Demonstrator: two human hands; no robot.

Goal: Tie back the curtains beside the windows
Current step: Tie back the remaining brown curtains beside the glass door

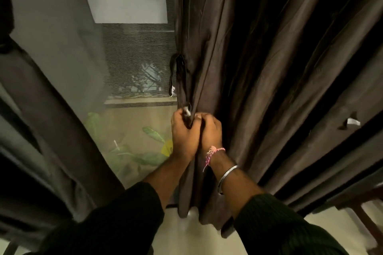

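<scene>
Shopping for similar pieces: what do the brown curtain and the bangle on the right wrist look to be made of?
Curtain: woven fabric with a faint satin sheen; soft folds catch light, possibly polyester. Bangle: plain polished metal, silvery, likely steel; bright glint along its edge. Both hands grip the curtain's edge.

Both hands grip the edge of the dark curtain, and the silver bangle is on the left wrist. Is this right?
Not quite. In the head view the left hand and right hand do grip the dark curtain, but the silver bangle is on the right wrist.
</scene>
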